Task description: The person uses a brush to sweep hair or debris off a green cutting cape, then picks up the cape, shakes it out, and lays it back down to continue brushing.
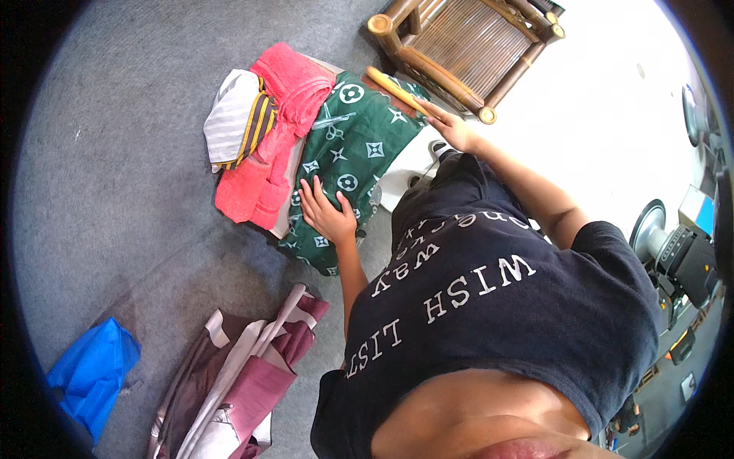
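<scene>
A green cloth (367,137) printed with white scissors, razors and flower motifs is spread in front of me over a low flat surface, whose pale edge (282,230) shows at the left. My left hand (328,215) lies palm down on this cloth, fingers apart. At the cloth's far right part, my right hand (454,131) has its fingers around the near end of a yellowish wooden stick (395,90). Coral-red towels (298,86), partly folded, lie along the left side of the cloth. Beside them is a bundled white striped cloth (234,123) with a black-and-yellow border.
A bamboo chair or stool (447,80) stands close beyond my right hand. Folded maroon and grey fabric (258,384) and a blue fabric bag (97,373) lie on the grey carpet (132,115). At the far right are salon-style chair bases (654,229).
</scene>
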Available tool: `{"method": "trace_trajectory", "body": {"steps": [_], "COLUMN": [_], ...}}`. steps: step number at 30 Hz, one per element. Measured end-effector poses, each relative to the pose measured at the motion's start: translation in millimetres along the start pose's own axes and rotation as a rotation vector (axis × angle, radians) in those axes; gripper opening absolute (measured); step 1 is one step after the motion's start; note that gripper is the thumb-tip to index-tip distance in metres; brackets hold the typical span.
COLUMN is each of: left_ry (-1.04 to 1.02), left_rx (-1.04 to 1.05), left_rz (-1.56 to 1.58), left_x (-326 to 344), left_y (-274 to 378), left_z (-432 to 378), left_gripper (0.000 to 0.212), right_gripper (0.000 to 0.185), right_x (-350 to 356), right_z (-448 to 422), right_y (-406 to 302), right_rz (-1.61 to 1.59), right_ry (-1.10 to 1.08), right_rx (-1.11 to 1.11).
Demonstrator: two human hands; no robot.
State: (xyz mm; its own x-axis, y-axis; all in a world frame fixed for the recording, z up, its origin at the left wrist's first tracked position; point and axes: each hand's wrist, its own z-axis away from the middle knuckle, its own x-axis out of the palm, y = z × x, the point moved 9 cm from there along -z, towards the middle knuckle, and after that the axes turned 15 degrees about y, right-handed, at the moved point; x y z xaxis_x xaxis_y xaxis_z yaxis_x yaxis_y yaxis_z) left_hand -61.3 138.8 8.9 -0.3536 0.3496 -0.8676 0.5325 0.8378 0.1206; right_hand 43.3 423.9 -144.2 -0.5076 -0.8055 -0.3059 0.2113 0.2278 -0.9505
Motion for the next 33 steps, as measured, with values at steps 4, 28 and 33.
{"method": "trace_trajectory", "body": {"steps": [4, 28, 33], "left_ry": [0.004, -0.055, 0.037], "left_rx": [-0.012, -0.071, -0.095], "left_rz": [-0.012, 0.066, 0.062], "left_x": [-1, -1, -31], "left_y": [1, -7, 9], "left_z": [1, 0, -18], "left_gripper": [0.056, 0.060, 0.060], "right_gripper": [0.053, 0.015, 0.021], "right_x": [-2, -62, -89], "right_z": [29, 96, 55], "right_y": [108, 7, -107], "right_rz": [0.383, -1.039, -0.407], "right_ry": [-0.236, 0.165, 0.277], "right_rx": [0.420, 1.413, 0.646]}}
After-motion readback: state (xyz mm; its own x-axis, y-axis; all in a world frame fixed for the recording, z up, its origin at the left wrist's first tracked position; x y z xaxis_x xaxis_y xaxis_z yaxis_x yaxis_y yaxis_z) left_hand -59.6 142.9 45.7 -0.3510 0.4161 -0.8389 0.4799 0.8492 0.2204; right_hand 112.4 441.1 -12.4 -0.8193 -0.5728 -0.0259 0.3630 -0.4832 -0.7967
